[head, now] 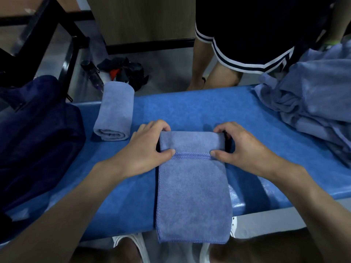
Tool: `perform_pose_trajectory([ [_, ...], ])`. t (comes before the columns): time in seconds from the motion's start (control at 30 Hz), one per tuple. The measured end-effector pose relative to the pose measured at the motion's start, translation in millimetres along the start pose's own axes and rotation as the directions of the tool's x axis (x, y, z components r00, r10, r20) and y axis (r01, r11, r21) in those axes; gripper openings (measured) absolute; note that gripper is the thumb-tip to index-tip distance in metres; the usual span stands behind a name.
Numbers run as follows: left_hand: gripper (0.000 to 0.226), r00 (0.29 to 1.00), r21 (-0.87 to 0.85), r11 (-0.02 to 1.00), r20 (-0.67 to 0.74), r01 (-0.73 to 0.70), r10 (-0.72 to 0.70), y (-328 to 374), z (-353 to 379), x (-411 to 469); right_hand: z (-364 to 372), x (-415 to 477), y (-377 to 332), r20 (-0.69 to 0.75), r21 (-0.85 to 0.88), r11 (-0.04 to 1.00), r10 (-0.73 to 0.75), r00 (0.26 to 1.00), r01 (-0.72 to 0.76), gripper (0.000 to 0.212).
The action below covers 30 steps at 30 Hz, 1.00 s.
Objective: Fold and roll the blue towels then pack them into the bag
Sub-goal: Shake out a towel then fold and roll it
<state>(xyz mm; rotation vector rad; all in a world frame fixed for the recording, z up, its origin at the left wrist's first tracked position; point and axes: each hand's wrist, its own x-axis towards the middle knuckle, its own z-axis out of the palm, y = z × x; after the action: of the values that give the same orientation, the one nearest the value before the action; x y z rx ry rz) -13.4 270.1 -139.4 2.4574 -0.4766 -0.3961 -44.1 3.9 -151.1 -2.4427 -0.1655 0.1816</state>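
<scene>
A folded blue towel (pixel 192 190) lies lengthwise on the blue padded table (pixel 190 109), its near end hanging over the front edge. Its far end is turned over into a short roll. My left hand (pixel 146 147) grips the roll's left end, thumb pressing on the stitched hem. My right hand (pixel 239 147) grips the right end the same way. A finished rolled towel (pixel 114 111) lies to the left, near the table's far edge. A dark navy bag (pixel 38 133) sits at the table's left end.
A heap of loose blue towels (pixel 311 103) fills the right end of the table. A person in dark shorts (pixel 247 35) stands just beyond the far edge. A bottle (pixel 93 74) and dark items (pixel 125 71) lie on the floor behind.
</scene>
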Motion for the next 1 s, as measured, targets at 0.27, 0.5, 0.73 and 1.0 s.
perform_pose_trajectory([
  [0.27,0.050,0.994,-0.141,0.990,-0.104,0.014,-0.028,1.4,-0.3,1.2,2.5,5.0,-6.5,-0.098,0.003,0.999,-0.033,0.995,0.034,0.030],
  [0.5,0.041,0.974,0.154,0.978,-0.156,-0.142,0.166,3.6,-2.1,-1.5,2.1,2.1,-10.0,-0.196,-0.169,0.970,-0.207,0.958,0.175,0.037],
  [0.73,0.029,0.986,0.013,0.988,-0.059,-0.157,0.157,3.2,-4.3,-14.5,5.7,-16.9,-14.2,-0.127,0.075,0.979,-0.181,0.975,0.192,0.026],
  [1.0,0.040,0.996,-0.022,0.997,0.046,-0.078,0.079,-2.6,-3.6,-17.6,3.3,-23.2,-12.5,0.000,0.024,0.996,-0.090,0.996,0.090,0.034],
])
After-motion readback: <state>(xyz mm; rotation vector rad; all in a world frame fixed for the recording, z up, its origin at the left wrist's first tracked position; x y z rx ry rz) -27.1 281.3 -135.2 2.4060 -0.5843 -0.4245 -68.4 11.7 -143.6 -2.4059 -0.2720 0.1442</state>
